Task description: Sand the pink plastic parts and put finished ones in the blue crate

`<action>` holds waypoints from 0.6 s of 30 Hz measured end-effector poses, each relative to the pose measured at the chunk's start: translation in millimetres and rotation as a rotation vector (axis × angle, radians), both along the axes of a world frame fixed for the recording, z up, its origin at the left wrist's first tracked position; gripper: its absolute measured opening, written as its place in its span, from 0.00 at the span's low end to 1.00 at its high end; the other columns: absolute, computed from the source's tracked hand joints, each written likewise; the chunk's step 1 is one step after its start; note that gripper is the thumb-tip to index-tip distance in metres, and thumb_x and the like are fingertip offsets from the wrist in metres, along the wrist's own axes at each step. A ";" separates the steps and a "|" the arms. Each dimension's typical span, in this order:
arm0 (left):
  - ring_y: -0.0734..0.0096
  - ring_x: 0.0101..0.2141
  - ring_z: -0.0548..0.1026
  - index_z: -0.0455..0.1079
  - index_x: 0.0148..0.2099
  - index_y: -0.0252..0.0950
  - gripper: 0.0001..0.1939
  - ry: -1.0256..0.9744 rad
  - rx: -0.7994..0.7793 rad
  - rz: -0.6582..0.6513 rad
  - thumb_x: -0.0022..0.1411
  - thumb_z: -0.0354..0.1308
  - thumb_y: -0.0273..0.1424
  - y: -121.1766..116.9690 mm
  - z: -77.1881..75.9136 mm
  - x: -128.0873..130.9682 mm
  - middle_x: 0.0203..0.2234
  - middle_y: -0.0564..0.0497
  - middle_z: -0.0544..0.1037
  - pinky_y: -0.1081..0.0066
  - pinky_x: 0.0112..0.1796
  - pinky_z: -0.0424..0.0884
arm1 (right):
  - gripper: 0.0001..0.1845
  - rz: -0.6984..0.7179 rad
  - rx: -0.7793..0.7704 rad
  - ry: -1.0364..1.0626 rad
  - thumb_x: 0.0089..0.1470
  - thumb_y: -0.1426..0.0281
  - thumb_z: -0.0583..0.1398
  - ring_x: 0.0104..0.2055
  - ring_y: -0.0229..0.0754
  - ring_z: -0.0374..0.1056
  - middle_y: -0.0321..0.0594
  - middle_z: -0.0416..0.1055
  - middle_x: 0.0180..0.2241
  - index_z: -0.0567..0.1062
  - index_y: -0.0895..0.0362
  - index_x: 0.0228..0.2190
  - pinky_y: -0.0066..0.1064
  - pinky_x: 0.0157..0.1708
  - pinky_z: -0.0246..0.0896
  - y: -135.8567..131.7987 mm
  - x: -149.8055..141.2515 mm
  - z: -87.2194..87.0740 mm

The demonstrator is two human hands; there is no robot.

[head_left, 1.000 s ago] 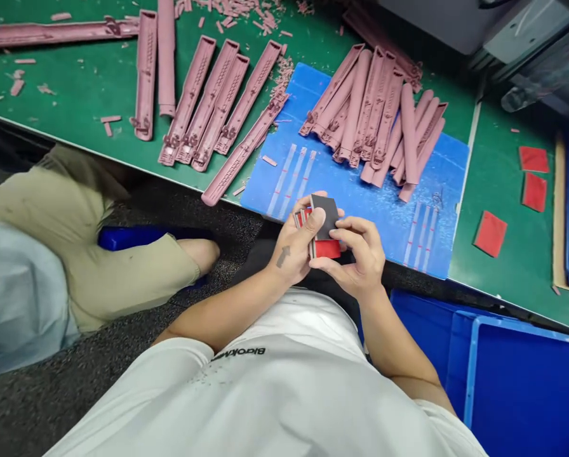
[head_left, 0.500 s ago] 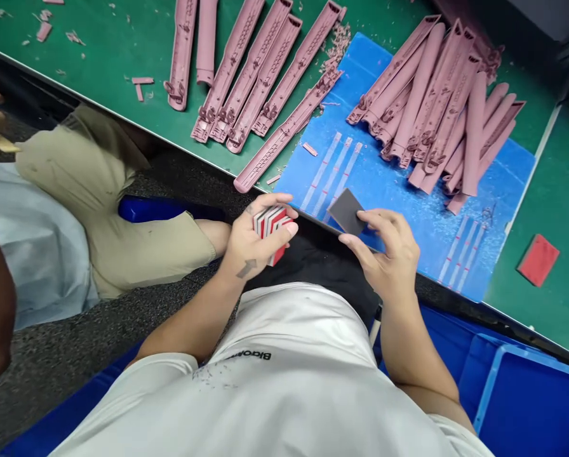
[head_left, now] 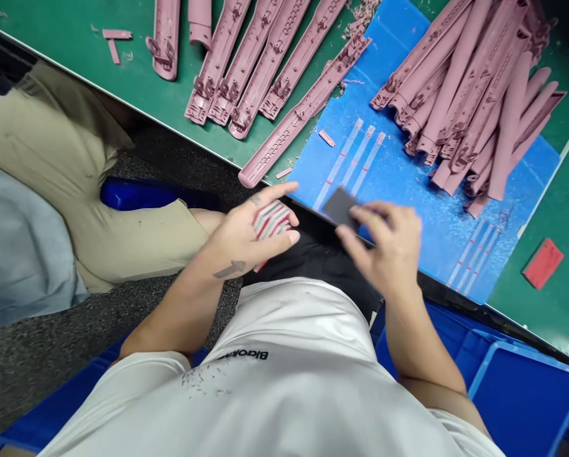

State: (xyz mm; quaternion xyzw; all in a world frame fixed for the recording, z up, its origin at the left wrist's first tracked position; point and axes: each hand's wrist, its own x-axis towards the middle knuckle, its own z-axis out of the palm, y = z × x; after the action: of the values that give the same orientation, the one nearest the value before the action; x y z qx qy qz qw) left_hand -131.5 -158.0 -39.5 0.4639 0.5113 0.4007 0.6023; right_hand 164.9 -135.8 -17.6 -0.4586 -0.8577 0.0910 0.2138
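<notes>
**Striped stack [head_left: 271,219] in our left hand [head_left: 239,238], dark pad [head_left: 338,206] in our right hand [head_left: 392,244]**

So our hands are apart, in front of the white shirt [head_left: 308,368], and both have something. The left one is clamped around the stack, thumb along the near side and index finger sticking out past it to the right. The layers, red and grey, slant from lower left to upper right. Fingers cover too much for us to call the stack's long axis.

The right one pinches the pad between thumb and fingers at its lower right end. The free end points up and left, toward the table, with the flat dark face up to us. It's blurry and partly covered, so we can't swear which side is longer. It overlaps the near edge of the blue sheet [head_left: 437,238] in our view; can't tell if they touch.

Behind it, three pale strips [head_left: 356,158] run up and right, about like the closest pink channel [head_left: 303,114]. Pink pile [head_left: 475,108] sits farther right, and a red block [head_left: 543,263] lies on the green table [head_left: 70,70], tilted up to the right.
</notes>
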 end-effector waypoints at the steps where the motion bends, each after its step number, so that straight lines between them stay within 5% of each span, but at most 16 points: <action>1: 0.66 0.35 0.82 0.73 0.76 0.37 0.41 -0.018 0.013 0.039 0.63 0.78 0.37 0.7 0.9 -6.5 0.44 0.45 0.85 0.72 0.34 0.80 | 0.16 0.135 -0.063 0.005 0.71 0.52 0.69 0.49 0.55 0.78 0.46 0.83 0.51 0.84 0.44 0.54 0.52 0.49 0.71 -6.8 -3.4 6.2; 3: 0.64 0.35 0.83 0.75 0.72 0.36 0.39 -0.044 0.040 0.117 0.63 0.79 0.39 1.8 2.3 -18.1 0.43 0.44 0.85 0.71 0.33 0.81 | 0.16 0.283 -0.121 0.036 0.71 0.54 0.70 0.48 0.52 0.79 0.44 0.84 0.50 0.83 0.44 0.55 0.48 0.46 0.70 -13.1 -5.2 14.7; 4: 0.64 0.35 0.83 0.76 0.71 0.35 0.38 -0.052 0.045 0.145 0.62 0.80 0.40 2.2 2.9 -22.0 0.43 0.44 0.85 0.71 0.33 0.81 | 0.16 0.246 -0.099 0.052 0.71 0.55 0.71 0.49 0.53 0.79 0.44 0.84 0.51 0.83 0.44 0.56 0.49 0.47 0.70 -11.4 -3.4 15.9; 9: 0.60 0.36 0.83 0.78 0.68 0.31 0.41 -0.113 -0.048 0.102 0.56 0.85 0.37 7.2 7.0 -19.0 0.41 0.42 0.84 0.64 0.37 0.84 | 0.18 -0.200 0.031 0.016 0.72 0.54 0.68 0.55 0.62 0.76 0.49 0.81 0.53 0.84 0.43 0.58 0.59 0.57 0.69 22.8 -1.4 -1.1; 15: 0.60 0.38 0.84 0.78 0.68 0.34 0.39 -0.182 -0.067 0.149 0.58 0.84 0.34 9.4 6.8 -23.4 0.43 0.43 0.83 0.64 0.39 0.85 | 0.18 0.221 -0.144 0.044 0.70 0.51 0.70 0.51 0.56 0.77 0.45 0.83 0.53 0.84 0.41 0.56 0.53 0.51 0.71 16.9 -21.9 11.4; 18: 0.62 0.37 0.83 0.79 0.67 0.34 0.36 -0.167 -0.071 0.113 0.59 0.84 0.34 6.4 5.0 -26.8 0.43 0.42 0.84 0.67 0.35 0.84 | 0.17 0.074 -0.067 0.004 0.70 0.53 0.70 0.49 0.57 0.78 0.46 0.83 0.54 0.84 0.42 0.56 0.53 0.50 0.71 10.0 -10.5 13.7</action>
State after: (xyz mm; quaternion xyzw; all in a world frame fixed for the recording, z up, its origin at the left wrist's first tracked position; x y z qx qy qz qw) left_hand -158.3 -151.7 -34.5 0.3774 0.4986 0.4529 0.6354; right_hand 154.3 -125.9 -3.9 -0.4334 -0.8701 0.1281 0.1965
